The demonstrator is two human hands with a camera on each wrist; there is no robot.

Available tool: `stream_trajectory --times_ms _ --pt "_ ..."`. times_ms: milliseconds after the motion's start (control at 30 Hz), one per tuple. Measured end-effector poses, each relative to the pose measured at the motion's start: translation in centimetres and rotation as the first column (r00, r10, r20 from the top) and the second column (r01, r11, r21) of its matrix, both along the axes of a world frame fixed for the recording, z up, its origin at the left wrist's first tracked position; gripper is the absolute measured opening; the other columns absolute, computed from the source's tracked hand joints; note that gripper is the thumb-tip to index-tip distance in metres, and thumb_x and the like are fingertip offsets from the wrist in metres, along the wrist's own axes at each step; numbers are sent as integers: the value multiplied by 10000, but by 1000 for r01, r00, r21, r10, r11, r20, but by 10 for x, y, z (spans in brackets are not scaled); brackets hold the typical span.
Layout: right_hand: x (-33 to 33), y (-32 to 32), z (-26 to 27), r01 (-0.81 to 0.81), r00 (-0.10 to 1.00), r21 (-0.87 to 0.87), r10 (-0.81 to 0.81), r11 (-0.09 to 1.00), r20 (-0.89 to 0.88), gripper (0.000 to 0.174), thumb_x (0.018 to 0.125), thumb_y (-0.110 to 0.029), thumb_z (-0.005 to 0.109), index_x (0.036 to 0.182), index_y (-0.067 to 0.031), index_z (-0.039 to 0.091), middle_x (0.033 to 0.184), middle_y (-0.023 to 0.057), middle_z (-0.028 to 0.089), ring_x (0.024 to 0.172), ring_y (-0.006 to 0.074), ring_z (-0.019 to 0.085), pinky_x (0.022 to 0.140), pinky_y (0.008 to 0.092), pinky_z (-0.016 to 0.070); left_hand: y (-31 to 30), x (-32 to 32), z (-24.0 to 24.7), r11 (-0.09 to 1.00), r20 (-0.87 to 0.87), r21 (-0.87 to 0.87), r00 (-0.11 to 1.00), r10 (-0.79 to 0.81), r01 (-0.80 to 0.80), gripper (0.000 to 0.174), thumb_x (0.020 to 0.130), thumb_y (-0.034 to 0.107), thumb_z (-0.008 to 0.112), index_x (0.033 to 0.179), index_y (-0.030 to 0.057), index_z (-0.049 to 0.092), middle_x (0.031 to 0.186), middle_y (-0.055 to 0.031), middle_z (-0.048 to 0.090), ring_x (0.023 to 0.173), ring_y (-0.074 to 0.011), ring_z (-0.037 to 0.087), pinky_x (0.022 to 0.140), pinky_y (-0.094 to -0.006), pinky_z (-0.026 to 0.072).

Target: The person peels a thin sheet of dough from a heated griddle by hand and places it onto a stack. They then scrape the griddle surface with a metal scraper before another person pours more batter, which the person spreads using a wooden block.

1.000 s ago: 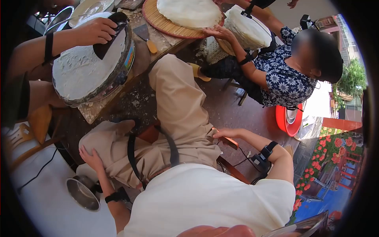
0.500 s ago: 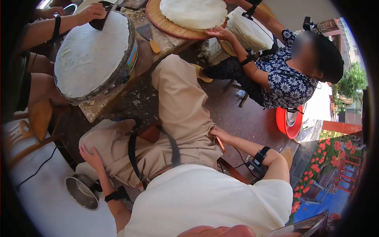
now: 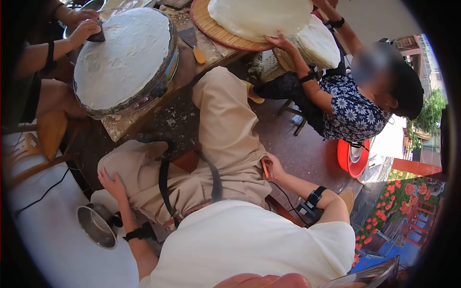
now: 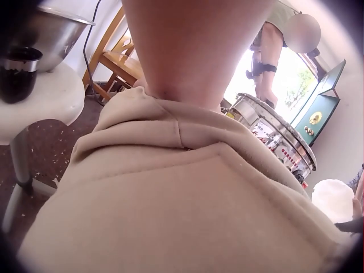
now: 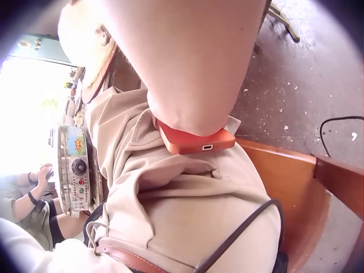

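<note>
My left hand rests with spread fingers on the knee of my beige trousers. In the left wrist view, my forearm and the trouser folds mostly hide that hand. At my right hip, my right hand holds an orange-cased phone against the trousers beside the pocket. The right wrist view shows the phone's end with its charging port below the heel of my hand; my fingers are hidden there.
A batter-coated round griddle stands on the table, where another person's hand works a dark scraper. A spatula lies nearby. Another person handles a white sheet over a woven tray. A metal bowl sits at left.
The phone has turned and moved closer along my right hip. My left hand stays on the knee. The scraper has moved left across the griddle, and the white sheet has shifted toward the right-hand person.
</note>
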State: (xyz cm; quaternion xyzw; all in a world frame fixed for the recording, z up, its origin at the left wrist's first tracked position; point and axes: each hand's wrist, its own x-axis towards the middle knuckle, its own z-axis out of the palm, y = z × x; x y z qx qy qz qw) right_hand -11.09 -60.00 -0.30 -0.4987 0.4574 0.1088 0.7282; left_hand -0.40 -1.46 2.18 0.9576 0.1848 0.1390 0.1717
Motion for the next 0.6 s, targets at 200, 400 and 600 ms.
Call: stream_trajectory --times_ms 200,400,600 --pt "-22 9 6 -335 907 -204 257 920 -332 371 919 -309 393 1084 -38 584 978 79 627 850 173 594 772 283 465 -2 0 -6 1000 1 -11 1000 13 -13 543 804 143 587 1312 16 444 1404 -230 352 1303 -378 317 1083 -434 242" --pt "39 22 29 190 898 176 -98 966 -430 269 904 -263 430 1021 -89 597 953 76 648 840 203 645 699 343 543 0 4 -7 1000 1 -13 1000 14 -14 539 809 146 587 1312 18 446 1407 -229 350 1306 -370 317 1083 -430 242" --pt "-4 -6 -37 -199 979 -268 176 943 -105 191 870 -227 483 880 -80 605 814 51 606 705 166 584 582 307 465 4 5 -13 1000 10 -12 1000 10 -10 539 816 153 585 1320 26 442 1412 -222 347 1311 -370 310 1083 -435 241"
